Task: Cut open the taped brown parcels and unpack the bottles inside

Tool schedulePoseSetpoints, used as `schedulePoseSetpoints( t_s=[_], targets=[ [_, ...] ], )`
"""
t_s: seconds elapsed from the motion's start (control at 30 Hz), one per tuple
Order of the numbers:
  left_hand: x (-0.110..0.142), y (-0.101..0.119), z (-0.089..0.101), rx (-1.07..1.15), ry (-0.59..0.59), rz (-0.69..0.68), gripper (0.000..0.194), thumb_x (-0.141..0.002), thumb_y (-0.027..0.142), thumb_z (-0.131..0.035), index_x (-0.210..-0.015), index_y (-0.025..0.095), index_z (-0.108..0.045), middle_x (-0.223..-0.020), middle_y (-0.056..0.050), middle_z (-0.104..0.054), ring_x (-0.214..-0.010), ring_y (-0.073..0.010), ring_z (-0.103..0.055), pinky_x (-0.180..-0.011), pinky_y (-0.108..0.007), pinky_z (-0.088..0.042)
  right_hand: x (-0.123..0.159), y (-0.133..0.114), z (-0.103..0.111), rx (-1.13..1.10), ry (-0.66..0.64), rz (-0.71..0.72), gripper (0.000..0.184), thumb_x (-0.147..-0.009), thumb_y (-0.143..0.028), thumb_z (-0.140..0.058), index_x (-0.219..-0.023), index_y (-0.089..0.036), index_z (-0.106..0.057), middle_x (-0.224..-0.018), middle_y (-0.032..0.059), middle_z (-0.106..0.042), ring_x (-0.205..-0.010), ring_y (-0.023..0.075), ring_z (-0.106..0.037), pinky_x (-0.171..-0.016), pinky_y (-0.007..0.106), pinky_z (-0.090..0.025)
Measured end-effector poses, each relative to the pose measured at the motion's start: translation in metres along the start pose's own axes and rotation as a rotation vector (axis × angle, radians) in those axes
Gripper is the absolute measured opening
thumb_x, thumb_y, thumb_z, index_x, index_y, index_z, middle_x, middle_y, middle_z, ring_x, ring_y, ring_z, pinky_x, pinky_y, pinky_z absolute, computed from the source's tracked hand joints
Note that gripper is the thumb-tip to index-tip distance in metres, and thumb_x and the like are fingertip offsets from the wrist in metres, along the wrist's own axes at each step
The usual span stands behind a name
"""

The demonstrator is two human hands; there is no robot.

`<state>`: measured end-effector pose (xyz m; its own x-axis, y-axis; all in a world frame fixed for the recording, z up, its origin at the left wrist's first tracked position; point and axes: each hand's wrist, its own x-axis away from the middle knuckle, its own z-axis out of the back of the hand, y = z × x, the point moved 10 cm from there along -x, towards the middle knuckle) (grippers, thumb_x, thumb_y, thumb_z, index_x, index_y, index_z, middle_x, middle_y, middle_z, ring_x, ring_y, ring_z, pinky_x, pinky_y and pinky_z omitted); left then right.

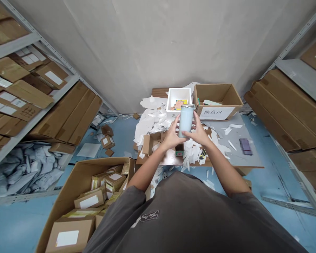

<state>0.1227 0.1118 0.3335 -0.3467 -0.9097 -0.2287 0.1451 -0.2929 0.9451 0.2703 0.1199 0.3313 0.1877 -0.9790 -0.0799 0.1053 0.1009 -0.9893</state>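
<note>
A: What are we holding?

B: A pale blue cup [185, 122] with a shiny rim, upright and raised over the table [234, 158]. Our left hand [173, 135] curls around its 9 o'clock side, fingers bent. Our right hand [199, 131] curls around the 3 o'clock side, its thumb across the front. Both grip it.

A: Taking the cup as our clock's centre, what lies around it?

B: Between 11 and 12, we see a white box [171, 114] with small colourful packs [179, 105] inside. At 2 stands a carton [214, 92] with a handwritten label. Torn paper [144, 123] spreads at 9. At 8 is a small brown box [146, 144], and near 6 a green-sided box [179, 153]. A yellow-and-black cutter [202, 154] lies at 5. At 4 we find something purple [245, 147], too blurred to name.

A: And beyond the table?

B: Far out at 8, a big carton [65, 182] holds taped parcels [89, 201]. Shelves of boxes rise at 9 and 3.
</note>
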Motion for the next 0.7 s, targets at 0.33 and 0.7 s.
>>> schedulePoseSetpoints(
  t_s=[0.33,0.7],
  targets=[
    [0.000,0.006,0.000,-0.051,0.031,-0.030,0.136,-0.073,0.042,-0.097,-0.178,0.039,-0.011,-0.169,-0.017,-0.039,-0.137,-0.0371,-0.059,-0.109,-0.051,-0.057,0.001,0.003,0.002,0.108,0.068,0.026,0.132,-0.071,-0.035,-0.091,-0.178,-0.034,-0.014,-0.159,0.0151,-0.057,-0.128,0.0413,-0.065,-0.106,0.056,-0.059],
    [0.001,-0.012,-0.005,0.071,-0.012,0.054,0.149,-0.068,0.042,-0.102,-0.178,0.038,-0.003,-0.165,-0.018,-0.046,-0.134,-0.0353,-0.063,-0.107,-0.049,-0.059,-0.001,0.001,-0.002,0.164,0.050,0.029,0.129,-0.072,-0.040,-0.091,-0.177,-0.032,-0.017,-0.163,0.0163,-0.052,-0.137,0.0421,-0.062,-0.111,0.056,-0.056]
  ],
)
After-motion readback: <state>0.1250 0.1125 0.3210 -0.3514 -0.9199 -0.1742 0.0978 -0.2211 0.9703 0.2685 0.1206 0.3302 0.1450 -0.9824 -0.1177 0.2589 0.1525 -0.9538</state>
